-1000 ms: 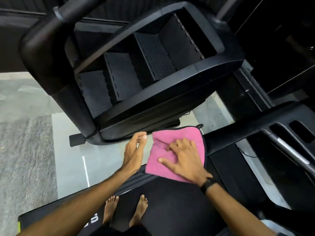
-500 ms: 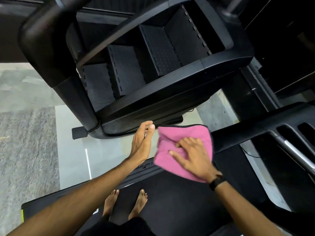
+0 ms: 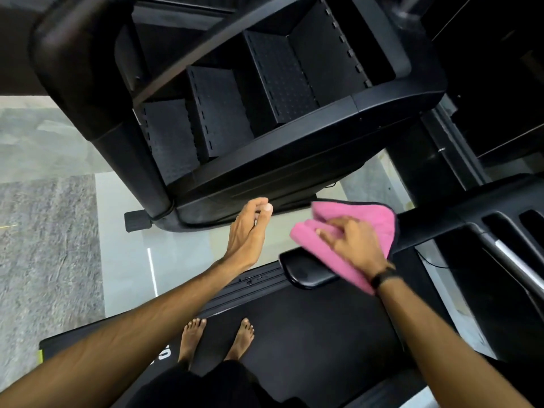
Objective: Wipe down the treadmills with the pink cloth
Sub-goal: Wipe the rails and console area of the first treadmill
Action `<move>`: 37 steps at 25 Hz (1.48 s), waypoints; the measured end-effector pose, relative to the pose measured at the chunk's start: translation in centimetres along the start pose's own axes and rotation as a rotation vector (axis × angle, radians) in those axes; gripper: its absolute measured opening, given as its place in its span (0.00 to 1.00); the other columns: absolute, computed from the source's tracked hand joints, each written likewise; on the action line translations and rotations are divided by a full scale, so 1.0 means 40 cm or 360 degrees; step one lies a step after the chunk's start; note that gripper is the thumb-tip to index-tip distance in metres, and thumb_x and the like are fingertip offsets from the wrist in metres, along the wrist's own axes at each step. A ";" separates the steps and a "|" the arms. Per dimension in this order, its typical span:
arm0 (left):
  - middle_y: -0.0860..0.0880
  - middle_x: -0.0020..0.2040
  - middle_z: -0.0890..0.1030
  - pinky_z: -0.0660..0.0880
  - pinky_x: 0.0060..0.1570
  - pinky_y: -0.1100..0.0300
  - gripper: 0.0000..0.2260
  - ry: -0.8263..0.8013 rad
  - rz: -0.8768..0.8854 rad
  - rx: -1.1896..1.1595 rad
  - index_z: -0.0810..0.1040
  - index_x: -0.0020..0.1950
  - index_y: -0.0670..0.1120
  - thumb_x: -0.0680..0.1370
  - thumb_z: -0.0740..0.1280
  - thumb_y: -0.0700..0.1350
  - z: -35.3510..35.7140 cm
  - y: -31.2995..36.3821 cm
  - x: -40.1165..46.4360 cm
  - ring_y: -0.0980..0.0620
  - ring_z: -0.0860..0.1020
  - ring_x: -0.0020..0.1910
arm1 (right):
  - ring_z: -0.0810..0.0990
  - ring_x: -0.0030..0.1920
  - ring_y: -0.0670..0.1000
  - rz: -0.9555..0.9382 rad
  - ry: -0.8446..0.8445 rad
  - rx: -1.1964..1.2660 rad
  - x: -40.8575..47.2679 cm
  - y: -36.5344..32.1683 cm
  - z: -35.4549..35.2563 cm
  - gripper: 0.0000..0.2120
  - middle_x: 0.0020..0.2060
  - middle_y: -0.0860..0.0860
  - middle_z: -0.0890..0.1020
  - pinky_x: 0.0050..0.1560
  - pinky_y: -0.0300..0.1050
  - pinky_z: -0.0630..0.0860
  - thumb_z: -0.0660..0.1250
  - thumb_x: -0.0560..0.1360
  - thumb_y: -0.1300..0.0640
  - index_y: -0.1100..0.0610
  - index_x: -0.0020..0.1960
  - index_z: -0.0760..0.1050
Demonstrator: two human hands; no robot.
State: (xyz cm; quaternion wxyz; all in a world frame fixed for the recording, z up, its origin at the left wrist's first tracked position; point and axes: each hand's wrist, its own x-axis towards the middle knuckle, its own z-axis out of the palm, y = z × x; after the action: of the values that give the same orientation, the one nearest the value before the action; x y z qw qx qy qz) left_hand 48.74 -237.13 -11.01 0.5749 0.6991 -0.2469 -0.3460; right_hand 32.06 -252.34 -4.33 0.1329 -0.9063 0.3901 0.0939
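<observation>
The pink cloth [image 3: 369, 220] lies folded over the black handrail [image 3: 306, 267] of the treadmill I stand on. My right hand [image 3: 354, 242] presses down on the cloth with its fingers spread over it; a dark band sits on that wrist. The rounded end of the handrail shows bare to the left of the cloth. My left hand [image 3: 248, 231] hovers in the air to the left of the rail, fingers straight and together, holding nothing. The treadmill belt [image 3: 309, 325] is under my bare feet.
A black stair-climber machine [image 3: 265, 113] with ribbed steps fills the upper view, close beyond my hands. The treadmill's console and side rail [image 3: 500, 231] are at the right. Grey floor and a carpet strip [image 3: 50, 237] lie on the left.
My right hand has slid the cloth rightward along the handrail, baring the rail's rounded end. My left hand stayed hovering beside it. The view shifted slightly.
</observation>
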 end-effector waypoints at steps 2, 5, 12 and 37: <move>0.54 0.59 0.78 0.66 0.49 0.73 0.29 -0.0023 0.0000 0.0030 0.73 0.67 0.50 0.76 0.53 0.66 0.000 -0.002 -0.004 0.64 0.74 0.54 | 0.82 0.53 0.57 0.0338 -0.0141 -0.0291 0.100 -0.021 0.001 0.20 0.50 0.54 0.85 0.57 0.50 0.76 0.65 0.76 0.37 0.51 0.54 0.83; 0.54 0.61 0.78 0.68 0.55 0.64 0.31 -0.0057 0.0014 0.0059 0.73 0.66 0.50 0.75 0.51 0.68 0.016 -0.002 -0.003 0.58 0.74 0.57 | 0.81 0.50 0.53 -0.0014 -0.0230 -0.0223 0.061 -0.171 0.086 0.19 0.48 0.51 0.84 0.57 0.48 0.75 0.62 0.78 0.39 0.52 0.55 0.82; 0.55 0.60 0.77 0.66 0.54 0.69 0.33 -0.0035 0.0019 0.0020 0.73 0.66 0.51 0.73 0.50 0.70 0.016 0.017 -0.003 0.63 0.74 0.55 | 0.83 0.51 0.56 0.0269 -0.0109 -0.0061 0.058 -0.006 -0.006 0.20 0.48 0.53 0.86 0.53 0.49 0.78 0.68 0.74 0.37 0.51 0.54 0.84; 0.57 0.56 0.77 0.67 0.60 0.57 0.16 -0.0069 -0.0079 0.0111 0.73 0.59 0.56 0.80 0.53 0.61 0.002 0.003 0.005 0.56 0.73 0.59 | 0.83 0.54 0.58 0.0461 -0.0240 -0.0318 0.130 0.014 -0.005 0.20 0.51 0.55 0.85 0.53 0.47 0.75 0.68 0.75 0.38 0.54 0.52 0.82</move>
State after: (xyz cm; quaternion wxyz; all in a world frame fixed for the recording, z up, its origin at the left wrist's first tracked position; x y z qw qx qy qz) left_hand 48.82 -237.33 -10.94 0.5359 0.7170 -0.2538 -0.3666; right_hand 35.17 -256.33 -5.66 0.0564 -0.8396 0.4943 0.2180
